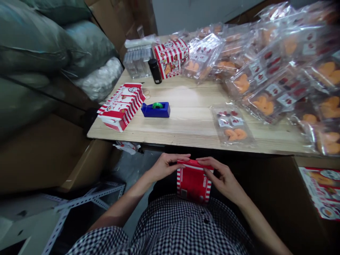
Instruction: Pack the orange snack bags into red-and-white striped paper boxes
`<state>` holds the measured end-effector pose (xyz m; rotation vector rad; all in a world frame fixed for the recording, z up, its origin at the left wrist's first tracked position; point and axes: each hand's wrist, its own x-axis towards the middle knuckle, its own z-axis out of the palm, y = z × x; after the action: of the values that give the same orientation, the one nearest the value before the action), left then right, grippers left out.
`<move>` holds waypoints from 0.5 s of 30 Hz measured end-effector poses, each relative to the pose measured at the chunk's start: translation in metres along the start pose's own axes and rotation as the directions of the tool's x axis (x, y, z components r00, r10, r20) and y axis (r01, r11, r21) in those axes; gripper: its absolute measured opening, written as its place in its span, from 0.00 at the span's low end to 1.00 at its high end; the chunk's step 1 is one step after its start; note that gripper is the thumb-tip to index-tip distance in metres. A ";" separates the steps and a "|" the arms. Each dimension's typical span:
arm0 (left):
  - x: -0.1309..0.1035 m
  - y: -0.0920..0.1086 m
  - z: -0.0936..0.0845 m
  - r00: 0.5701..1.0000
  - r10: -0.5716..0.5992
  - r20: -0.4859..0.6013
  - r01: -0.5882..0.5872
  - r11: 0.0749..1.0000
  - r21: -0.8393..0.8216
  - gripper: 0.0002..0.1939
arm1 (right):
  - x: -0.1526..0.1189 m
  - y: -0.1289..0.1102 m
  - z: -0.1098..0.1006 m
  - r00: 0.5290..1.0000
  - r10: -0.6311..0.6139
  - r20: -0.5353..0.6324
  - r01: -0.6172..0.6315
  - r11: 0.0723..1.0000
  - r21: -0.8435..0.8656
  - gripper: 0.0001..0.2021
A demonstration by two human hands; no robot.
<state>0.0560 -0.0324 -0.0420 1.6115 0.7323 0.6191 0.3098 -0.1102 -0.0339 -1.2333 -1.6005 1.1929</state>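
Observation:
Close to my body, below the table's front edge, is a red box [193, 182] with white striped sides, standing upright. My left hand [170, 164] pinches its top left edge, thumb on the near face and fingers over the top. At the top right edge, my right hand [217, 173] grips the same box in a like way. The far side of the box is hidden. On the table beyond lie a blue tape dispenser [156, 111] with a green roll and a flat stack of red-and-white striped cartons [122, 104].
Clear plastic packets with orange pieces [262, 104] are heaped along the right of the wooden table [183, 131]; a single packet [232, 124] lies near the front edge. A black cylinder [154, 71], an upright striped box [172, 58] and clear cases [138, 60] stand behind. Large sacks [32, 46] fill the left.

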 end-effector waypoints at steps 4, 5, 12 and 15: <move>-0.003 -0.006 0.008 0.997 0.055 -0.048 -0.055 0.999 0.003 0.13 | 0.011 0.004 0.009 0.999 -0.039 0.028 0.039 0.999 -0.006 0.14; -0.003 -0.005 0.009 0.997 0.065 -0.045 -0.065 0.998 0.009 0.13 | 0.013 0.006 0.011 0.998 -0.051 0.037 0.051 0.999 0.008 0.14; 0.025 0.021 -0.080 0.942 0.145 -0.303 -0.025 0.930 0.367 0.28 | 0.006 0.021 0.004 0.999 0.024 0.025 -0.024 1.000 0.011 0.14; 0.047 0.019 -0.159 0.844 0.240 -0.480 0.089 0.819 0.567 0.47 | 0.004 0.026 0.003 1.000 0.014 0.001 -0.014 1.000 0.011 0.14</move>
<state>-0.0282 0.1046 0.0013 2.0521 1.3754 1.0010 0.3120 -0.1046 -0.0594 -1.2394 -1.5858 1.2096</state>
